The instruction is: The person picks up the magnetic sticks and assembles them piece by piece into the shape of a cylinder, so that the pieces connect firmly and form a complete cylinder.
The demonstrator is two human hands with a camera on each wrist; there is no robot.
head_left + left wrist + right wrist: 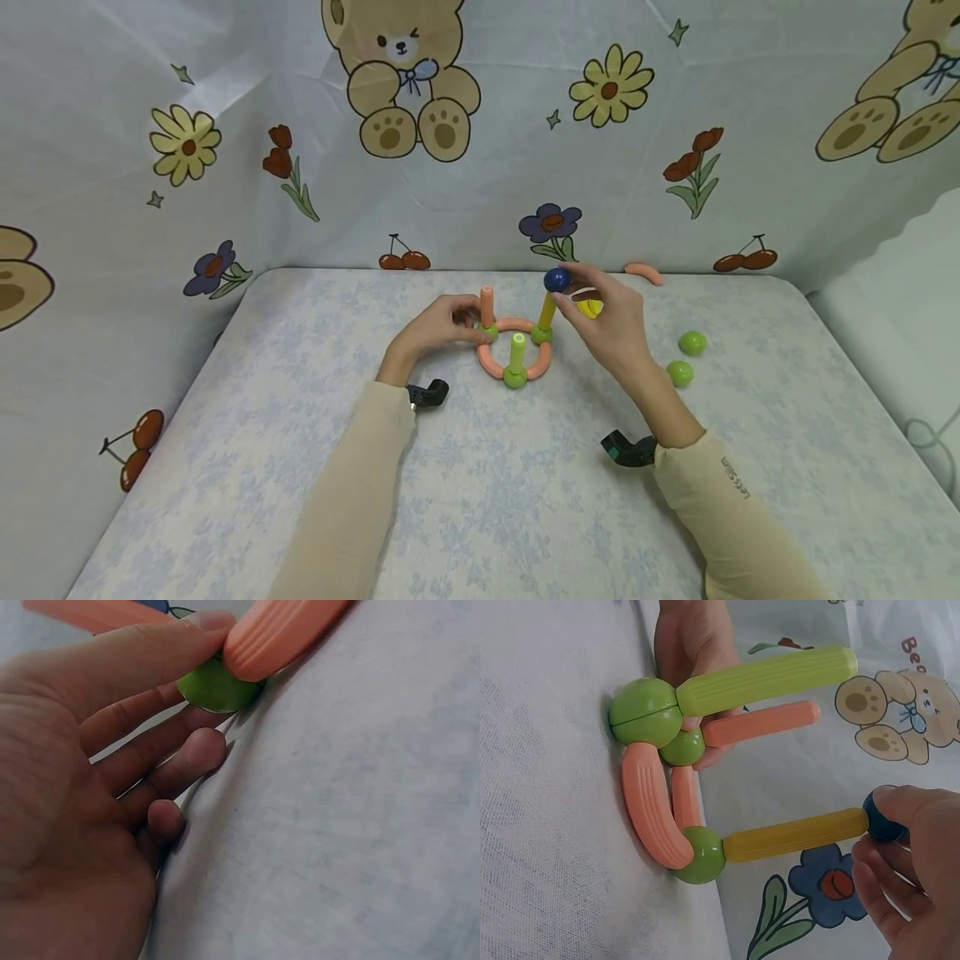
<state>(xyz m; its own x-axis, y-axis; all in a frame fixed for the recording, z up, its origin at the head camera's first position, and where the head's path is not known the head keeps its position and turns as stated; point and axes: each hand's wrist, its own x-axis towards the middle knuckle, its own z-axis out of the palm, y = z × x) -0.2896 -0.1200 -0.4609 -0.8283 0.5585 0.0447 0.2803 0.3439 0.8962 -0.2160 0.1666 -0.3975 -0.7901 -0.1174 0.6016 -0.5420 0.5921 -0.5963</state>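
A ring of pink curved rods (pixel 491 362) joined by green balls (pixel 515 377) lies on the table. From its balls rise a pink rod (pixel 487 305), a light green rod (pixel 769 681) and a yellow rod (pixel 795 834). My left hand (pixel 438 321) pinches the ring's left green ball (pixel 217 686) between thumb and fingers, at the foot of the pink rod. With thumb and fingertips, my right hand (pixel 611 321) holds a blue ball (pixel 557 280) at the top end of the yellow rod. In the right wrist view the blue ball meets that rod's tip.
Two loose green balls, a farther one (pixel 693 342) and a nearer one (pixel 680 373), lie right of the right hand. A pink curved piece (pixel 643 272) rests at the table's back edge. Behind the right hand a yellow piece (pixel 590 308) is partly hidden. A patterned cloth (pixel 495 192) hangs behind.
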